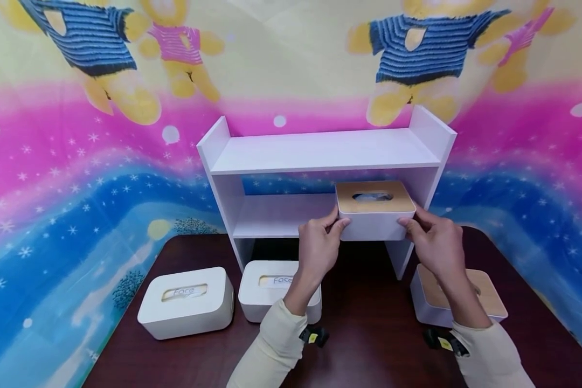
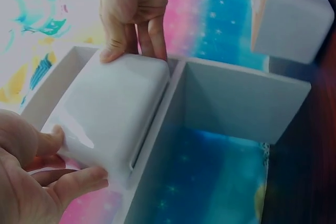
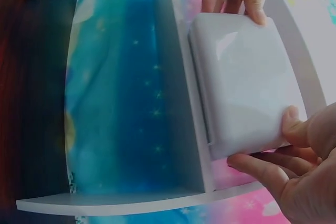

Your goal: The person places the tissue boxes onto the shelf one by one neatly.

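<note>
Currently L hand [image 1: 319, 245] & R hand [image 1: 436, 242] are gripping opp. ends of a wood-lidded box [image 1: 374, 225] — they're holding it at the R part of the mid shelf [image 1: 286, 215] of a white rack [image 1: 320, 151]. 2nd wood-topped box [image 1: 487, 293] is sitting on the dark table [image 1: 359, 350], R forearm [image 1: 468, 310] partly covering it — outer white box [image 1: 189, 318] & inner white box [image 1: 267, 293] are standing L.

The head view is bright and evenly lit, the wrist views dimmer and hazy, glare streaking the box [image 2: 113, 103].

Head view, forward-down; wrist views, close-up
</note>
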The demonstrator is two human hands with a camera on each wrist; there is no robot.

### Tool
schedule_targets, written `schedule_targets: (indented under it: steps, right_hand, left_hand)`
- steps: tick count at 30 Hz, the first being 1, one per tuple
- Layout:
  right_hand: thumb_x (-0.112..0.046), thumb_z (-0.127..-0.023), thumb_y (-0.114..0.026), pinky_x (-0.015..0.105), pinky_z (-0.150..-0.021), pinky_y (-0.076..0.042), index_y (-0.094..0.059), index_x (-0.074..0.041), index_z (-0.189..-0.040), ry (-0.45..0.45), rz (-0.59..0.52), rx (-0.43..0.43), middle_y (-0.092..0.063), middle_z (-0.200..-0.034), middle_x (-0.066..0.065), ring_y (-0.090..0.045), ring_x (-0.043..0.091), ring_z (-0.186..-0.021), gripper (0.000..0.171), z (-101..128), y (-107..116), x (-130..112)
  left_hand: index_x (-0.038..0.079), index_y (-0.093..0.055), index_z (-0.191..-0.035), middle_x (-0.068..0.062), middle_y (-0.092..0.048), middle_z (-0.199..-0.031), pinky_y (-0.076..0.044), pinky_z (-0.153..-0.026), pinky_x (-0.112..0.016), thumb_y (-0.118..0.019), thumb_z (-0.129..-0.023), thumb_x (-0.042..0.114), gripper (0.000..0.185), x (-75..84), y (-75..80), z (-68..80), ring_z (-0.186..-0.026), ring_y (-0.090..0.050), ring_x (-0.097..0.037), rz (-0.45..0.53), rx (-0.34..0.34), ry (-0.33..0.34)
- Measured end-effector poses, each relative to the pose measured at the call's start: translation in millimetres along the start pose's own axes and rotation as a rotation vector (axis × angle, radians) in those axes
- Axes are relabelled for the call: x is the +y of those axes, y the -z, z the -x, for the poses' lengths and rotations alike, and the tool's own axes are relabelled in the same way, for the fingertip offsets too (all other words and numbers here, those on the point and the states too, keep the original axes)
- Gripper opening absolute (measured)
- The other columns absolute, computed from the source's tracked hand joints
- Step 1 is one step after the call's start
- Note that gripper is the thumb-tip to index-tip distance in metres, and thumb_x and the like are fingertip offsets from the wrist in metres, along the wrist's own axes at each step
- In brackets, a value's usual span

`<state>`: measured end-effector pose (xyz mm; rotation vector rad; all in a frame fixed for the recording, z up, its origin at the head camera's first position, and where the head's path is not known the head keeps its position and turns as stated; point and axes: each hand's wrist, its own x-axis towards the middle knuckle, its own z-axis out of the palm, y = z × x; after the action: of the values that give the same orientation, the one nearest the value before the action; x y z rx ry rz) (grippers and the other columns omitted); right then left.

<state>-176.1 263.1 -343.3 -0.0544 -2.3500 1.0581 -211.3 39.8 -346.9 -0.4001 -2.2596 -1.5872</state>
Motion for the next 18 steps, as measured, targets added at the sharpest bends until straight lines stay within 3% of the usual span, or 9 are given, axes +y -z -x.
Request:
schedule_targets:
  steps: [2,4,8,10,13,15,18]
  right_hand:
    - [-0.032,-0.106,-0.07,0.02,-0.05,-0.049,-0.061,-0.013,-0.15,-0.002,-0.004,0.034,-0.079,-0.1,0.03,-0.077,0.041,-0.088,0.049,-0.8,-4.1,0.6]
    - [-0.029,-0.104,-0.073,0.013,-0.053,-0.048,-0.066,-0.012,-0.146,0.005,0.0,0.079,-0.08,-0.099,0.029,-0.077,0.029,-0.079,0.046,-1.6,-8.2,1.1]
    - [-0.026,-0.102,-0.076,0.01,-0.053,-0.043,-0.072,-0.011,-0.139,0.024,0.016,0.164,-0.081,-0.094,0.026,-0.059,-0.01,-0.064,0.04,-3.1,-15.3,3.2]
    - [-0.026,-0.101,-0.077,0.014,-0.049,-0.041,-0.074,-0.01,-0.137,0.037,0.028,0.192,-0.08,-0.088,0.026,-0.048,-0.018,-0.06,0.039,-4.0,-17.5,4.6]
    - [-0.025,-0.102,-0.076,0.016,-0.047,-0.04,-0.073,-0.009,-0.137,0.048,0.041,0.216,-0.08,-0.09,0.027,-0.054,-0.009,-0.06,0.039,-5.1,-20.2,5.8]
    - [-0.025,-0.103,-0.074,0.016,-0.046,-0.04,-0.071,-0.009,-0.139,0.047,0.043,0.217,-0.08,-0.094,0.028,-0.062,0.006,-0.06,0.04,-5.4,-21.2,5.9]
    - [-0.026,-0.104,-0.072,0.014,-0.047,-0.041,-0.068,-0.01,-0.142,0.033,0.035,0.209,-0.08,-0.098,0.029,-0.071,0.031,-0.068,0.042,-5.4,-22.0,5.2]
  left_hand:
    - [0.014,-0.067,-0.141,-0.014,-0.081,-0.116,-0.038,-0.049,-0.021,-0.075,-0.101,0.031,0.044,-1.6,-2.2,-1.8,-0.048,-0.048,-0.007,-0.021,0.009,-0.012]
    - [0.013,-0.068,-0.14,-0.013,-0.079,-0.121,-0.042,-0.052,-0.02,-0.075,-0.102,0.031,0.044,-2.9,-4.0,-3.4,-0.051,-0.056,-0.008,-0.044,0.019,-0.03]
    - [0.01,-0.069,-0.138,-0.014,-0.081,-0.113,-0.05,-0.06,-0.02,-0.074,-0.102,0.031,0.042,-5.4,-7.5,-6.9,-0.057,-0.063,-0.007,-0.093,0.04,-0.077]
    - [0.009,-0.069,-0.139,-0.016,-0.082,-0.103,-0.048,-0.056,-0.02,-0.073,-0.103,0.031,0.042,-6.2,-9.1,-8.0,-0.05,-0.056,-0.006,-0.101,0.039,-0.094]
    - [0.008,-0.068,-0.14,-0.016,-0.082,-0.09,-0.045,-0.054,-0.02,-0.071,-0.104,0.031,0.043,-7.1,-11.5,-9.5,-0.043,-0.047,-0.007,-0.108,0.033,-0.109]
    - [0.009,-0.067,-0.141,-0.015,-0.083,-0.094,-0.051,-0.057,-0.021,-0.07,-0.105,0.031,0.043,-7.6,-13.0,-10.2,-0.049,-0.059,-0.01,-0.114,0.036,-0.112]
    - [0.01,-0.068,-0.14,-0.013,-0.083,-0.109,-0.061,-0.068,-0.024,-0.071,-0.104,0.031,0.042,-8.6,-15.0,-10.9,-0.072,-0.077,-0.016,-0.122,0.049,-0.114]
